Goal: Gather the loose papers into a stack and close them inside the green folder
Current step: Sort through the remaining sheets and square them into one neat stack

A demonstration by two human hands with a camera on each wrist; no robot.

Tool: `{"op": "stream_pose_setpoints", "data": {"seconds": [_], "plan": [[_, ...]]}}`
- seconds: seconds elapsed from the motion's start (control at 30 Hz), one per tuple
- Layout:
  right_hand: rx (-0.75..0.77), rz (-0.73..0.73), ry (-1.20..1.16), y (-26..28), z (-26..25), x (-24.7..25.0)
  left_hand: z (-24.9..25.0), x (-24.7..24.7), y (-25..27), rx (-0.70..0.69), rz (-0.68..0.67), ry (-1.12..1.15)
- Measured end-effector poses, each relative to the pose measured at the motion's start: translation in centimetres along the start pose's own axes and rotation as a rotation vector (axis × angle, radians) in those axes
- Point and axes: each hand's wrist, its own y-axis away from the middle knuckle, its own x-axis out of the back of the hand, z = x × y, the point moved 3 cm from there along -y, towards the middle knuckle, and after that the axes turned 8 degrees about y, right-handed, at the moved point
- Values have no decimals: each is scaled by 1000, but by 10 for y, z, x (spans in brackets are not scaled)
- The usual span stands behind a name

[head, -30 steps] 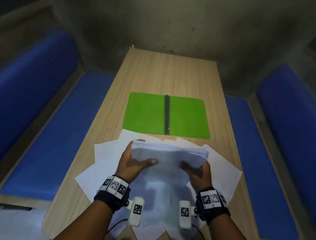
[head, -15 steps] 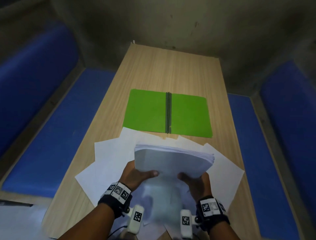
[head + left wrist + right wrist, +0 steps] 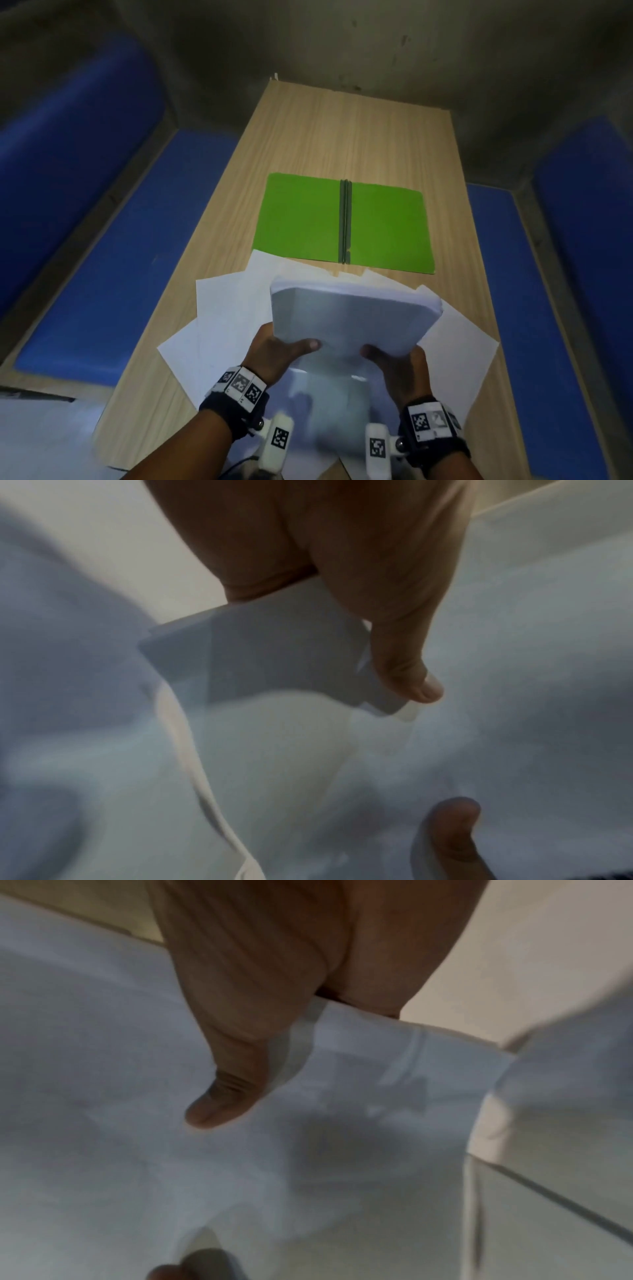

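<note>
- We see the left hand [image 3: 274, 353] gripping the near-left edge of the stack [image 3: 352, 318], thumb on top, fingers curled underneath.
- The left wrist view confirms it: thumb [image 3: 407, 669] pressed on the stack corner [image 3: 260, 664], sheet clamped in the crook of the hand.
- The right hand [image 3: 400, 373] grips the near-right edge the same way; in the right wrist view the thumb [image 3: 222, 1096] lies on the top sheet [image 3: 377, 1085]. We can't see the fingers under the stack.
- The stack is held above the surface [image 3: 342, 130], tilted with its far edge higher, between us and the folder [image 3: 301, 219].
- Stack edges aren't flush: sheets fan out at the far-right corner.
- The folder lies open and flat mid-surface, both green leaves up, dark spine down the centre. No paper inside it.
- Loose sheets [image 3: 226, 308] lie spread on the surface under and around the stack, fanned left and right [image 3: 459, 349]; the farthest ones reach the folder's near edge, touching or just overlapping, we can't tell which.
- Both wrist views are blurred; beyond thumbs and paper we can't resolve much.
- Blue benches [image 3: 113, 246] run along both sides of the surface.
</note>
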Motion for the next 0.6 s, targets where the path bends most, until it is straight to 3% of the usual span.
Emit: {"op": "stream_pose_setpoints", "data": {"seconds": [0.13, 0.23, 0.33, 0.47, 0.6], "plan": [[102, -40, -85, -14, -33, 3, 10, 20, 7, 1, -39, -35], [9, -83, -61, -27, -28, -16, 7, 36, 10, 29, 19, -97], [-79, -120, 91, -45, -11, -36, 2, 56, 14, 76, 185, -132], [-433, -14, 441, -70, 34, -37, -8, 103, 27, 104, 401, -204], [-469, 14, 424, -67, 39, -54, -17, 134, 37, 149, 504, -232]]}}
